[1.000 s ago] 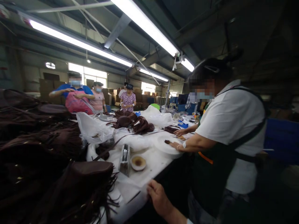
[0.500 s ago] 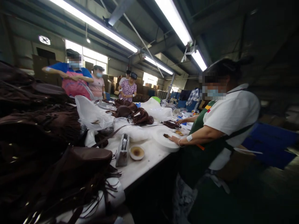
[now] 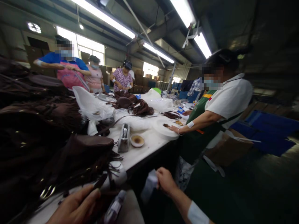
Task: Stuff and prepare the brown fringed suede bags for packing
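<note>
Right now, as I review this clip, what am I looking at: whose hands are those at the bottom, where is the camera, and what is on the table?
The camera sits on a person's head, looking forward and down. The two hands at the bottom edge are that person's own. The right hand grips a blurred whitish piece; the left hand lies open beside dark brown fringed bags. On the white table stand a metal tool, a small stained dish and plastic bags. The person in a green apron is a co-worker, handling small pieces.
</note>
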Demonstrator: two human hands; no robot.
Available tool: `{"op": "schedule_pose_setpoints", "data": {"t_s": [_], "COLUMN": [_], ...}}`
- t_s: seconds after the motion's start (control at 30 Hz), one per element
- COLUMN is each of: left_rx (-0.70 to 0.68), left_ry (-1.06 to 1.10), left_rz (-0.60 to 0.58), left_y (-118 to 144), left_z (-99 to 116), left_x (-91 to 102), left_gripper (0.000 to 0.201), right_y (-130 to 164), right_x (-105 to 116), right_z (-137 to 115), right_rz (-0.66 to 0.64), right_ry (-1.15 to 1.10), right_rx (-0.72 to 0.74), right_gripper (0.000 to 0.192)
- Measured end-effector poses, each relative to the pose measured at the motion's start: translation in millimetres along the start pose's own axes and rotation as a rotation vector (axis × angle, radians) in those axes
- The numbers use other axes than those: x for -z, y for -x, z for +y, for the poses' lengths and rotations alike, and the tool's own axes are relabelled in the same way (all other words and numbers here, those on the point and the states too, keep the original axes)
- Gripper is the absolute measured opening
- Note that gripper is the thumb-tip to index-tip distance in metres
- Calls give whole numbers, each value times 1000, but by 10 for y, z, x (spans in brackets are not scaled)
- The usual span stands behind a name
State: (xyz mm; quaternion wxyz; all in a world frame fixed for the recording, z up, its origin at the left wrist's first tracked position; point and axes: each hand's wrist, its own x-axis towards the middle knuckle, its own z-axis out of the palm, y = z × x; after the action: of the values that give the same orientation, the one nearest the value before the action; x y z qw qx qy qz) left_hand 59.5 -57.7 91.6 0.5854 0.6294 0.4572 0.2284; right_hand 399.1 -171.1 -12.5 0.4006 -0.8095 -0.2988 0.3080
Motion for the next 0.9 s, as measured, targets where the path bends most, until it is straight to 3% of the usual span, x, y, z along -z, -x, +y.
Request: {"op": "schedule_pose_setpoints", "data": {"t_s": [0.13, 0.27, 0.57, 0.73, 0.9], "left_rx": [-15, 17, -91, -82, 45], "left_ry": [17, 138, 242, 216, 115], "left_rz": [-24, -89, -343, -487, -350], "left_y": [59, 18, -120, -125, -101], "left_z": [198, 250, 307, 115, 65], "left_x": [-131, -160, -206, -196, -181], "left_gripper": [54, 56, 50, 44, 36], "right_y": [56, 344, 630, 589, 402], "right_x": [-369, -554, -670, -591, -526], "right_z": [-916, -1303, -1454, -1451, -1285], "right_rz": [-130, -218, -317, -129, 46], "right_ry": [-419, -516, -391, -135, 90], "right_rx": [126, 146, 326, 521, 623], "right_gripper": [31, 37, 40, 30, 31]}}
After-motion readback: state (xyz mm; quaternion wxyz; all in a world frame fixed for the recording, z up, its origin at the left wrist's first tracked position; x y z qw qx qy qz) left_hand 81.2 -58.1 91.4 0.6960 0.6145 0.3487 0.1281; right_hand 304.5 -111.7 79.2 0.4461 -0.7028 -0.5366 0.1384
